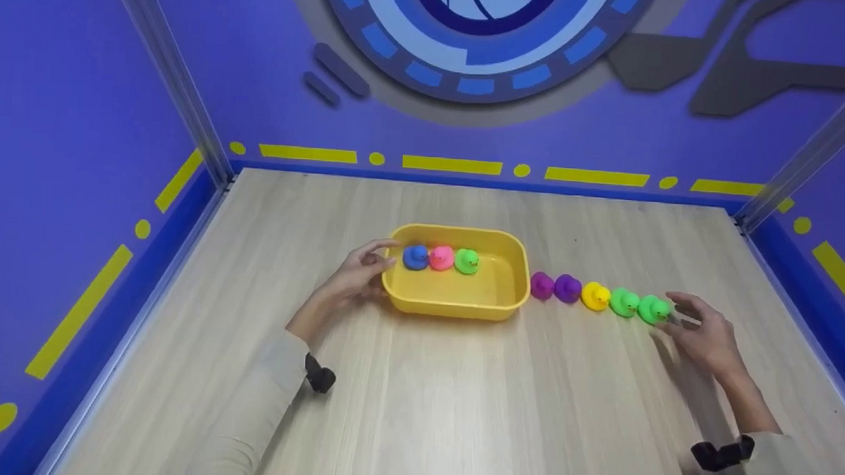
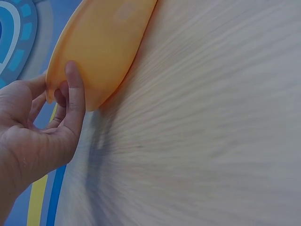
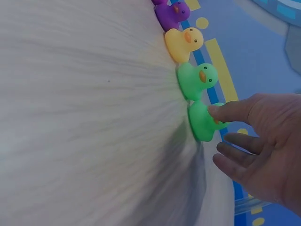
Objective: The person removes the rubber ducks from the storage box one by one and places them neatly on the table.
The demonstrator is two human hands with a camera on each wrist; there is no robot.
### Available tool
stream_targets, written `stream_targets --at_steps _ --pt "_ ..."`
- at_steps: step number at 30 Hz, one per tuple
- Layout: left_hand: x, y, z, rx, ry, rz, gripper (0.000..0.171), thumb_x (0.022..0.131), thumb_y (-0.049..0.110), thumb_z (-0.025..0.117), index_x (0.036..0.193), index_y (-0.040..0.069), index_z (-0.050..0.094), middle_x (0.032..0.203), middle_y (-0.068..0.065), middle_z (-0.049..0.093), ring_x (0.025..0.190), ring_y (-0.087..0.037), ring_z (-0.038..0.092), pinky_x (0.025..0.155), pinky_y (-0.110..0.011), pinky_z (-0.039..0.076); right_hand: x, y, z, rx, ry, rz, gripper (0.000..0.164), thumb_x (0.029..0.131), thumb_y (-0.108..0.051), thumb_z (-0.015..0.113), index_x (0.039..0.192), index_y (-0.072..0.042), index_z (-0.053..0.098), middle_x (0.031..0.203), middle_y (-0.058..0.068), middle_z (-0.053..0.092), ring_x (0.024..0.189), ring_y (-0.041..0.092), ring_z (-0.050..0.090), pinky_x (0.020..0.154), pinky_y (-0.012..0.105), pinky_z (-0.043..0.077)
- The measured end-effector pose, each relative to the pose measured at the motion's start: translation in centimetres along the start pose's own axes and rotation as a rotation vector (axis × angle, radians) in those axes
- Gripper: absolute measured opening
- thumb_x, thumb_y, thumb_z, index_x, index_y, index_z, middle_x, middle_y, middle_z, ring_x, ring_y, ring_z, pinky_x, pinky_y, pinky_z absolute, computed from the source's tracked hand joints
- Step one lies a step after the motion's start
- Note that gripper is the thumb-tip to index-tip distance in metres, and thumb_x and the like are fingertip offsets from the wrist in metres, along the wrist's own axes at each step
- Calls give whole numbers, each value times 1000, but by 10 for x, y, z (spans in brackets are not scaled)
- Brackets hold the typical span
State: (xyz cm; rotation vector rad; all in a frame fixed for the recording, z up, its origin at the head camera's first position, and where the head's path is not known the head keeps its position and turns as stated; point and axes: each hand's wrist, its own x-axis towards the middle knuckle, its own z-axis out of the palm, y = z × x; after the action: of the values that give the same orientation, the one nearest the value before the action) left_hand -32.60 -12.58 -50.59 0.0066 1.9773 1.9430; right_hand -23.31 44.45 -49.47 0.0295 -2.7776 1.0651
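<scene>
my left hand (image 1: 354, 274) pinches the yellow tub (image 1: 455, 310) by its rim; my right hand (image 1: 707, 337), fingers parted, is at the endmost green duck (image 1: 650, 310), touch unclear.

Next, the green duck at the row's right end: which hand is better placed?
Likely the right hand: it is right beside that green duck. The left hand is at the yellow tub, on the side away from the row of ducks.
</scene>
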Motion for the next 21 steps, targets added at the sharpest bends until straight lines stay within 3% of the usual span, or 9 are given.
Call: stream_targets --at_steps 2,4,7,10,12,14,16,18,21 --pt "0 0 0 3 5 -10 45 104 22 61 148 17 52 118 -14 55 90 -18 63 73 -34 61 1 -3 -3 -6 -2 -9 57 92 -8 75 141 8 51 140 35 54 127 44 53 85 -5 38" --pt "0 0 -1 8 9 -15 44 104 22 61 147 19 54 118 -14 55 90 -18 63 73 -34 61 2 -5 -6 -11 -3 -25 56 92 -8 74 141 7 52 140 34 54 124 21 58 87 -5 38" --pt "0 0 -1 21 15 -21 42 104 24 61 145 23 56 120 -15 54 89 -18 63 72 -32 61 3 -10 -11 -10 5 -59 54 92 -5 74 140 6 53 137 30 57 117 -4 53 89 -4 39" --pt "0 1 -2 44 21 -22 42 104 25 62 145 26 56 122 -15 54 89 -17 63 70 -30 60 6 -17 -15 19 11 -91 54 91 -6 75 140 5 54 130 -1 62 112 -20 45 90 -4 39" --pt "1 4 -2 60 24 -20 43 103 25 63 146 26 56 120 -13 54 88 -18 62 69 -29 59 9 -21 -16 23 16 -105 54 91 -7 76 139 4 55 126 -13 57 109 -27 38 90 -4 40" --pt "1 6 -2 77 28 -18 44 103 24 64 146 27 56 115 -10 54 87 -17 61 69 -28 58 12 -25 -15 34 8 -113 53 92 -9 76 139 4 55 127 -12 58 109 -26 39 90 -3 40" --pt "2 8 -2 83 33 -16 44 102 22 65 145 27 56 112 -7 52 86 -18 59 71 -28 57 16 -30 -13 24 2 -116 52 92 -10 76 139 4 56 131 8 62 110 -24 41 90 -3 40" --pt "3 9 -1 87 33 -15 46 101 20 66 145 27 56 111 -6 51 87 -18 59 72 -28 57 20 -36 -10 17 -9 -126 52 93 -10 75 139 4 56 135 25 59 115 -10 53 90 -3 40" --pt "3 8 -1 64 29 -9 50 100 16 67 147 25 54 112 -5 49 91 -19 58 74 -29 56 25 -46 -6 16 -25 -143 50 94 -10 73 139 4 55 138 30 57 124 24 59 91 -3 39"
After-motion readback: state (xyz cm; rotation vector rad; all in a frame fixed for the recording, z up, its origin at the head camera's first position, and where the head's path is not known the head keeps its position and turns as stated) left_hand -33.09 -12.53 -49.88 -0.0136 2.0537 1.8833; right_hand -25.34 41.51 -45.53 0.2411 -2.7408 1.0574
